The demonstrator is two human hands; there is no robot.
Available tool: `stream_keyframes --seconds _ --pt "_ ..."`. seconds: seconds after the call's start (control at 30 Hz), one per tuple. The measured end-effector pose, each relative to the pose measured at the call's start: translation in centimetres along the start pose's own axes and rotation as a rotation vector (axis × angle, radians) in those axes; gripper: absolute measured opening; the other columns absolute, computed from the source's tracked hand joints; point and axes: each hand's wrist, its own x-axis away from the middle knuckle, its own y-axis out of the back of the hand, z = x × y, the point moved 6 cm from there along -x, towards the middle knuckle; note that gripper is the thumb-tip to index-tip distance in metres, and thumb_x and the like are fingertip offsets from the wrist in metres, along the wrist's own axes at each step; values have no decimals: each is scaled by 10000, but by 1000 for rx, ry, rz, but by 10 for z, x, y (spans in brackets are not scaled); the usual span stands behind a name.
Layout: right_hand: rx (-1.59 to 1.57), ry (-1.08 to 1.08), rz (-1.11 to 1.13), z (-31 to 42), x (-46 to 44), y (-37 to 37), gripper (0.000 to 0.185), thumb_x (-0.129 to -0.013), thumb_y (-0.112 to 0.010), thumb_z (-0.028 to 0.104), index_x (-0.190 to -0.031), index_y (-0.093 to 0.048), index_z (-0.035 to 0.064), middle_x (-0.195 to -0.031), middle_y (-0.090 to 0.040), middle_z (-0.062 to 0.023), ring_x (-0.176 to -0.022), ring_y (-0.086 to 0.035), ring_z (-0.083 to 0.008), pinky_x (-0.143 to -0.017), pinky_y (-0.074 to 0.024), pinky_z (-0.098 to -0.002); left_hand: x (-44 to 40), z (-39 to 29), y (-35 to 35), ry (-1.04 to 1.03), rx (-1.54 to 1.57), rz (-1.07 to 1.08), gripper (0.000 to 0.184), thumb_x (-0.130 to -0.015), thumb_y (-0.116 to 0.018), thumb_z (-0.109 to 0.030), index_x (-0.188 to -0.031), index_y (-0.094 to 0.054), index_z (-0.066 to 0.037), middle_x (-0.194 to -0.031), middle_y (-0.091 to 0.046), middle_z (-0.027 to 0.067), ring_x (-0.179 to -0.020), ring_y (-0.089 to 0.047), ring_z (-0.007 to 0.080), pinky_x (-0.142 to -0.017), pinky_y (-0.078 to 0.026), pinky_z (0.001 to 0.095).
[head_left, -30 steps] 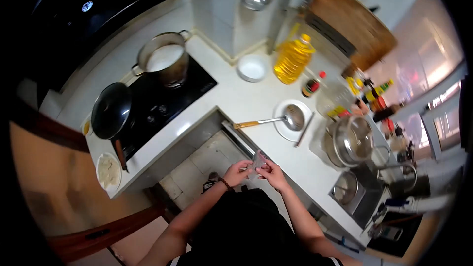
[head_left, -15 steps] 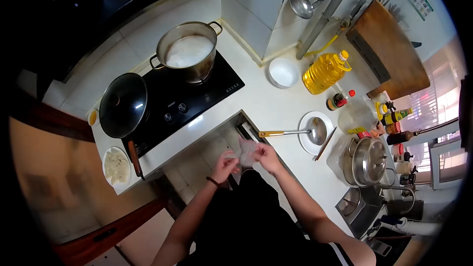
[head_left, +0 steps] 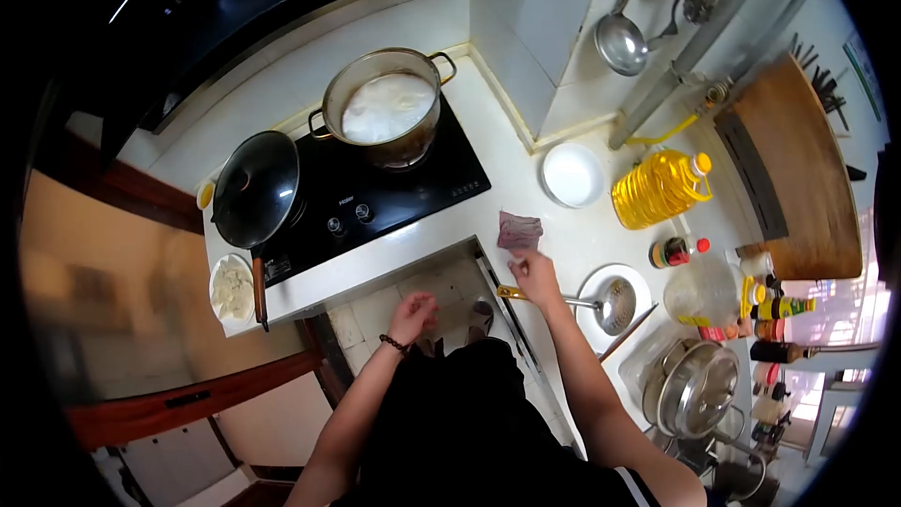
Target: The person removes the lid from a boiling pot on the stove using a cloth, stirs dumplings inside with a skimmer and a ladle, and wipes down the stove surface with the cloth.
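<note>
A small folded purple-grey cloth [head_left: 519,230] lies on the white counter, just beyond my right hand [head_left: 533,277]. The fingers of that hand are loosely bent, close to the cloth's near edge and above a wooden-handled skimmer [head_left: 616,307]. I cannot tell whether a fingertip still touches the cloth. The skimmer rests across a white plate [head_left: 588,320], its handle partly under my right hand. Over the floor gap before the counter, my left hand [head_left: 413,317] hangs with slightly curled fingers and nothing in it.
On the black cooktop [head_left: 413,197] stand a pot [head_left: 383,134] of white, foamy liquid and a lidded wok [head_left: 258,190]. A dumpling plate [head_left: 232,289] sits at the left edge. Right are a white bowl [head_left: 572,176], an oil jug [head_left: 660,190] and stacked pots [head_left: 699,390].
My right hand has moved forward and right to the counter, where the cloth now lies. My left hand has come away from it and lowered. The view has shifted.
</note>
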Motion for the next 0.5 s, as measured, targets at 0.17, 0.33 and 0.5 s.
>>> stream_keyframes --seconds 0.17,0.33,0.5 --pt "-213 -150 275 6 45 -26 249 -915 -720 120 -1135 -713 2 -880 -736 -105 -724 -655 -124 -707 -539 -284 -6 7 3 39 41 -17 280 -1026 -622 -272 -1214 -574 -70 -1019 -690 86 -769 -681 151 -618 -528 263" --pt "-482 -253 264 -7 69 -43 233 -951 -683 103 -1132 -700 -42 -889 -740 -100 -746 -647 -110 -678 -532 -287 -21 -6 1 38 5 33 329 -1008 -642 -343 -1218 -586 -96 -1062 -688 77 -777 -674 157 -655 -528 276" --pt "-564 -320 258 -2 66 -42 234 -956 -677 96 -1147 -704 -36 -870 -733 -77 -728 -643 -102 -678 -529 -271 -22 -27 1 33 15 68 335 -1005 -644 -355 -1221 -585 -106 -1029 -691 73 -786 -674 156 -658 -526 276"
